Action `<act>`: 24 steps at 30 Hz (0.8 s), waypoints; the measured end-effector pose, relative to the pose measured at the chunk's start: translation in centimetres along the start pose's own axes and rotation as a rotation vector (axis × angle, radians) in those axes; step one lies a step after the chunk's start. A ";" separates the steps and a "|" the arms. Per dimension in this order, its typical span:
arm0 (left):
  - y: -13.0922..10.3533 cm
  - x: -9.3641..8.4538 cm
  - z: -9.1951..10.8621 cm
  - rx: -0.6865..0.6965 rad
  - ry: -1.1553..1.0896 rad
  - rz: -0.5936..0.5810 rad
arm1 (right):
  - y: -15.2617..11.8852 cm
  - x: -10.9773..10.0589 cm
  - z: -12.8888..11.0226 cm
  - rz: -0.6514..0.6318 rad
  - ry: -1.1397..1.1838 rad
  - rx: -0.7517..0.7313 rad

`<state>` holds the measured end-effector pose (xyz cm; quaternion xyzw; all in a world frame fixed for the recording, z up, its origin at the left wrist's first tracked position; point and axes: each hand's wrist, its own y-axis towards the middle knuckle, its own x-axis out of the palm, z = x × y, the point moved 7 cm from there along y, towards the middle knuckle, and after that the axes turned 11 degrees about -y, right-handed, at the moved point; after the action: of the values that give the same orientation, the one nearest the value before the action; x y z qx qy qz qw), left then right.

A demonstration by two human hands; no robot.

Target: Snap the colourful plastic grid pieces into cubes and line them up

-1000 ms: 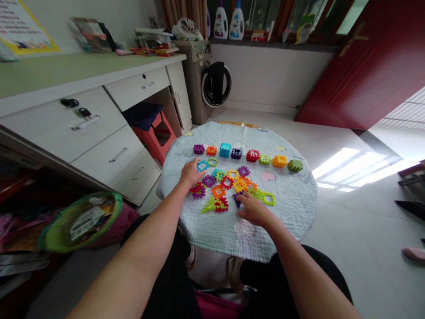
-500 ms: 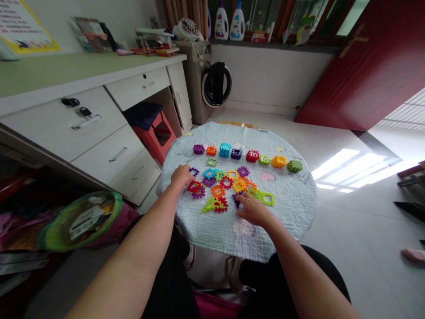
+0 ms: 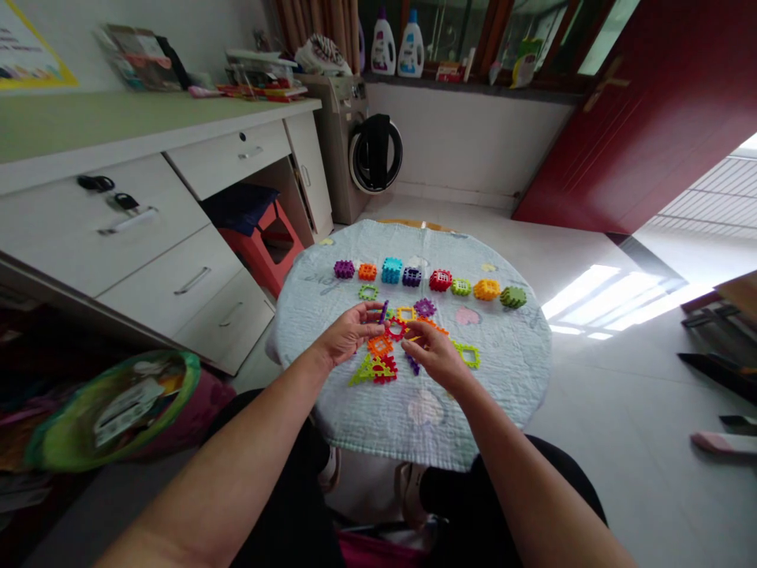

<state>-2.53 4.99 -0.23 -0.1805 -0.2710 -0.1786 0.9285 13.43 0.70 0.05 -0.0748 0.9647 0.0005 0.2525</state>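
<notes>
My left hand [image 3: 353, 333] is over the near-left part of the loose pieces, pinching a dark purple square building piece [image 3: 384, 311] that stands on edge between thumb and fingers. Facing it, my right hand [image 3: 434, 353] hovers with curled fingers and a gap between thumb and forefinger; I see nothing held there. Another purple piece [image 3: 412, 364] shows below the right thumb, partly hidden. Around the hands lie a red piece [image 3: 396, 329], an orange piece [image 3: 379, 346], a lime triangular piece [image 3: 363, 369] and a lime square frame [image 3: 470, 356]. My hands cover several others.
A row of assembled blocks, including a turquoise one [image 3: 391, 270] and a yellow one [image 3: 486, 289], stands along the far side of the cloth-covered round table [image 3: 426, 426]. A red stool [image 3: 273, 244], cabinet drawers and a lined bin [image 3: 183, 394] are at the left.
My left hand has lifted the purple square piece from the left edge of the pile and carried it rightward. My right hand has come off the other purple piece. The view has shifted slightly.
</notes>
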 end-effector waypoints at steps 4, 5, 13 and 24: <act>-0.3 2.9 -2.2 -0.096 -0.086 -0.134 | 0.5 0.7 -0.1 0.043 0.263 0.006; -0.2 3.3 -2.4 -0.092 -0.081 -0.157 | 0.5 0.6 -0.2 0.057 0.274 0.008; 0.2 4.3 -2.9 0.000 0.176 -0.182 | 0.6 -0.3 0.3 0.168 0.254 0.069; 1.3 0.0 0.3 0.097 0.773 -0.020 | 3.1 -2.2 1.9 0.357 -0.249 0.002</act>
<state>-2.06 6.28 -0.28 -0.0531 0.0890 -0.2293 0.9678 15.83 4.21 -0.63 0.0981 0.9241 0.0534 0.3655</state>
